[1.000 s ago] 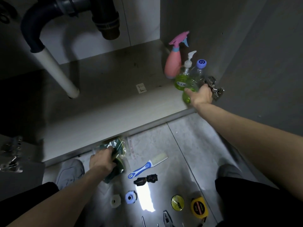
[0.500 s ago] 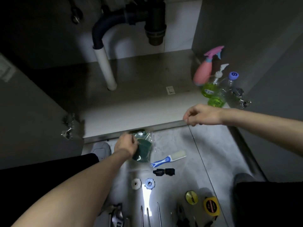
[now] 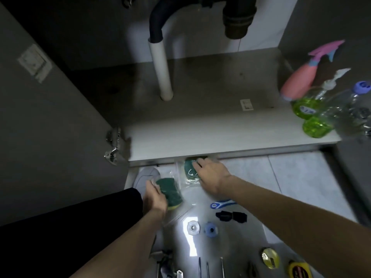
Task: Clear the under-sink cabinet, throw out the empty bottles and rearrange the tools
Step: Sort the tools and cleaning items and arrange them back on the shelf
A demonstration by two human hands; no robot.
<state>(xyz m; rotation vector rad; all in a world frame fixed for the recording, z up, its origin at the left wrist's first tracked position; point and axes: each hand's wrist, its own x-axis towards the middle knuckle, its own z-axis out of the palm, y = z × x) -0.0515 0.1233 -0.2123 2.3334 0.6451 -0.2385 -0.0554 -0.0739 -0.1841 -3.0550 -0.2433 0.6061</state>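
Since half a second ago the right hand (image 3: 210, 177) has come down from the cabinet's front edge to the floor, and the two green sponges that were bunched under the left hand are now lying apart. The left hand (image 3: 156, 195) is curling its fingers around a green sponge (image 3: 169, 190) in a clear wrapper, thumb on the near side, with a grey shoe (image 3: 145, 177) just to the left of that grip. Just beyond and to the right of it, the right hand is resting its bent fingertips on a second green sponge (image 3: 189, 170) inside a clear bag (image 3: 186, 178), right at the foot of the cabinet floor (image 3: 220, 135); whether it is pinching the bag or only pressing on it, I cannot tell. Below the right wrist a blue-handled brush (image 3: 221, 203) and a black fitting (image 3: 230, 216) are lying on the tiles, with a white disc (image 3: 193, 227) and a blue disc (image 3: 210, 229) nearer the camera. Well to the right of both hands, inside the cabinet's right corner, a pink spray bottle (image 3: 299, 83), a green soap bottle (image 3: 305, 107) and a clear bottle with a blue cap (image 3: 359, 97) are standing close together. A yellow tape measure (image 3: 299, 270) is showing at the bottom right.
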